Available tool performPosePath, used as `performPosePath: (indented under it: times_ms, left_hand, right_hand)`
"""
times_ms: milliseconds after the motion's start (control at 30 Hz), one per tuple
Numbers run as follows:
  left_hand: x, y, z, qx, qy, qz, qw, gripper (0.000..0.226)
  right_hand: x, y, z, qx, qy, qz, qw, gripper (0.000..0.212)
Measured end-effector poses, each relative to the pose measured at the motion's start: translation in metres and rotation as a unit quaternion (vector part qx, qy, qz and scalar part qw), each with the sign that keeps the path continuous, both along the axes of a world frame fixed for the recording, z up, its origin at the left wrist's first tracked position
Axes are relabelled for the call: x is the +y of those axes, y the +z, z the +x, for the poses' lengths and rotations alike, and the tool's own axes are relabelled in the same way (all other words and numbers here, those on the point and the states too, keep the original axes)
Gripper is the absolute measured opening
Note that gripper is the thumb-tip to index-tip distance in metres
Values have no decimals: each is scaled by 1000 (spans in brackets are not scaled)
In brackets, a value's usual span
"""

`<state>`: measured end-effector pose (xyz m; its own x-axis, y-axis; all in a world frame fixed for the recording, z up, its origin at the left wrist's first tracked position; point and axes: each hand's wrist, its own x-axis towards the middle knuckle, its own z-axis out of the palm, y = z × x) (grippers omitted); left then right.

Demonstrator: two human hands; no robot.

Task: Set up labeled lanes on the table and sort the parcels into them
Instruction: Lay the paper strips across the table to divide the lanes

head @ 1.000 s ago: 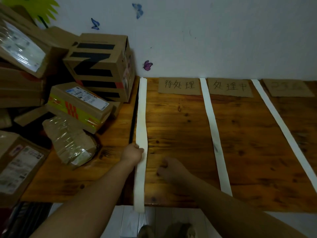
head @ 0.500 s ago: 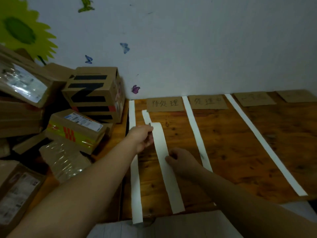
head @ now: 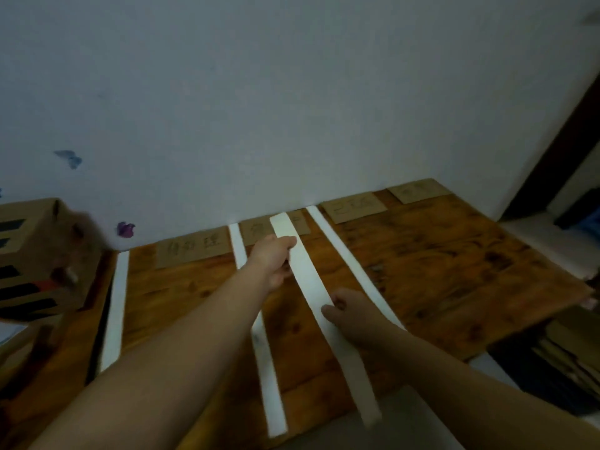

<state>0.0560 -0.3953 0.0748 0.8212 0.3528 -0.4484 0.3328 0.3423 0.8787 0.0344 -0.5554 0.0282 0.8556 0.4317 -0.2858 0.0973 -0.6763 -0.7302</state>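
A long white paper strip [head: 308,280] is held above the wooden table [head: 454,271], slanting from the back wall toward the front edge. My left hand [head: 272,261] grips its far part near the top end. My right hand [head: 350,316] pinches it lower down. Three other white strips lie flat as lane lines: one at the left [head: 115,306], one in the middle [head: 263,345] and one to the right [head: 344,254]. Brown cardboard labels with handwriting sit along the back edge [head: 191,251], [head: 354,207], [head: 417,190]; the held strip crosses over another label [head: 256,232].
A cardboard parcel with black stripes [head: 29,254] stands at the far left, blurred. The table's right edge drops off to dark stacked items [head: 558,358] on the floor. A white wall with butterfly stickers [head: 125,228] runs behind the table.
The view has swung right and the parcel pile has mostly left the frame. Both hands have carried the loose strip rightward, from the first lane to over the second label.
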Motion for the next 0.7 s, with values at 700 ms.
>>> performPosePath:
  times_ms: [700]
  left_hand:
    - [-195,-46,308,-17,-102,219,970,57]
  right_hand:
    - [-235,-30,211,61,-112,-34,991,57]
